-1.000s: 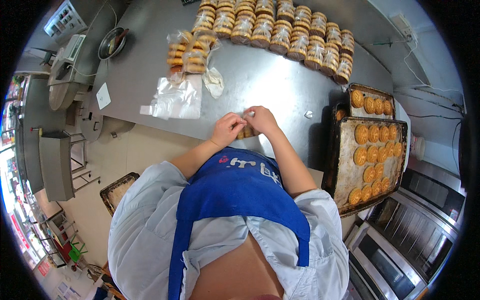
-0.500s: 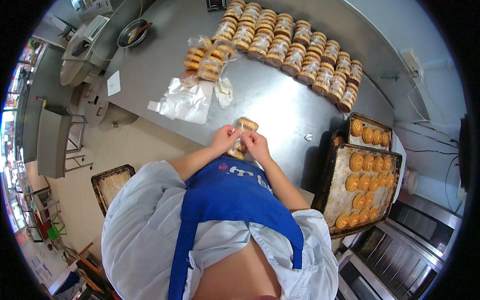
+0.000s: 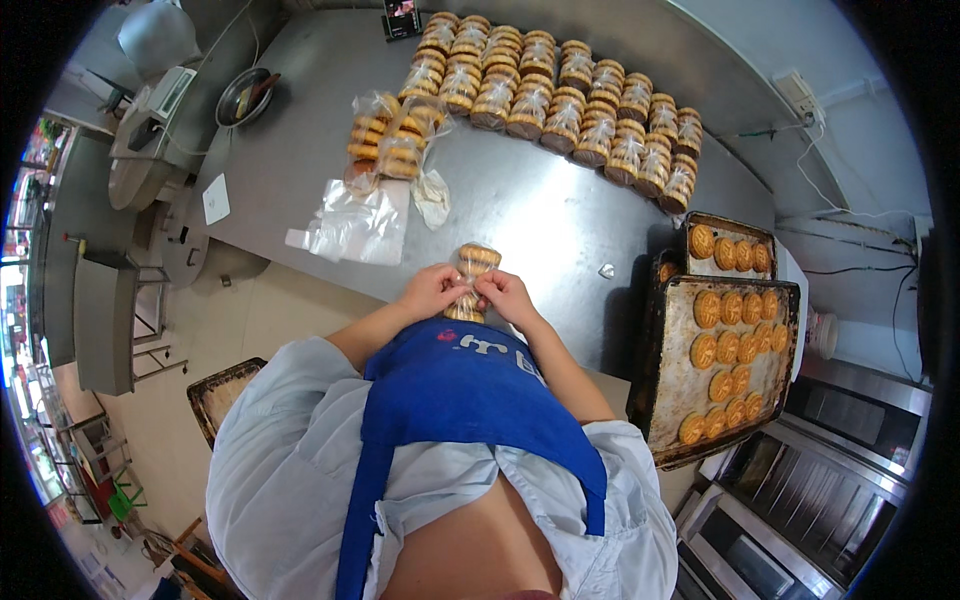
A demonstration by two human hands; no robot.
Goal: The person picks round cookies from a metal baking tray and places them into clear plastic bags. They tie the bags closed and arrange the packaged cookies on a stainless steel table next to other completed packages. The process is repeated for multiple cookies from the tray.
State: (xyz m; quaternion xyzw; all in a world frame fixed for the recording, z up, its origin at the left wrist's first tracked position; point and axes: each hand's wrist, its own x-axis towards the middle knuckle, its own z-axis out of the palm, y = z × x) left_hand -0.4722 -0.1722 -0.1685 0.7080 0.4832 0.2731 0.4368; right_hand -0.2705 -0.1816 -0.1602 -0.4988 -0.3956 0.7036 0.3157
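A clear plastic bag of round golden pastries (image 3: 479, 257) lies at the front edge of the metal table (image 3: 520, 205), close to my blue apron. My left hand (image 3: 434, 291) pinches the gathered plastic from the left. From the right, my right hand (image 3: 507, 295) pinches the same plastic, its fingertips almost meeting the left ones. Pastries show above and below my fingers; the exact grip is partly hidden. Two more clear bags of pastries (image 3: 403, 146) lie farther off to the left, behind a pile of flat clear plastic bags (image 3: 358, 222) and a crumpled white paper or cloth (image 3: 431, 199).
Rows of bagged pastries (image 3: 530, 103) line the table's far side. On the right, dark-rimmed baking trays (image 3: 669, 375) carry loose pastries. A metal bowl (image 3: 243, 97) stands at far left near a white card (image 3: 216, 199). A small crumpled scrap (image 3: 606, 271) lies right of my hands.
The bag between my hands has turned from a slant to more upright, and its middle looks more gathered. Both hands have shifted slightly, still pinching it. The whole view has moved a little.
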